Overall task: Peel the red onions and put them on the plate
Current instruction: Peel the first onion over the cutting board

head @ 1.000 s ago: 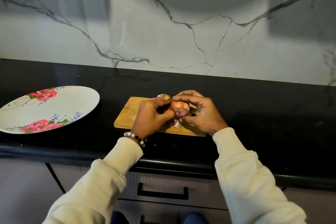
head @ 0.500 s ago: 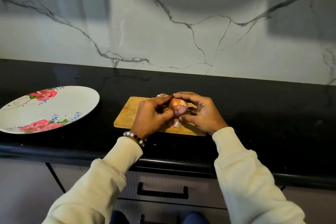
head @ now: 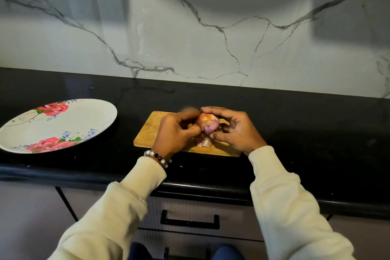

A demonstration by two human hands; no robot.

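Note:
A small red onion (head: 207,124), partly peeled with purple flesh showing, is held just above the wooden cutting board (head: 150,133). My right hand (head: 234,130) cups it from the right with curled fingers. My left hand (head: 176,132) pinches its skin from the left. A loose piece of purple peel (head: 204,142) lies on the board below the onion. The white plate (head: 63,124) with pink roses sits on the counter to the left and holds nothing. A blurred brown shape (head: 188,110) shows behind my left hand; I cannot tell what it is.
The black counter (head: 306,133) runs left to right below a white marble wall. Its front edge lies near my sleeves, with a drawer handle (head: 190,220) below.
The onion has turned a little in my hands, showing more purple flesh. My left fingers shifted along its skin. The plate and board stayed put.

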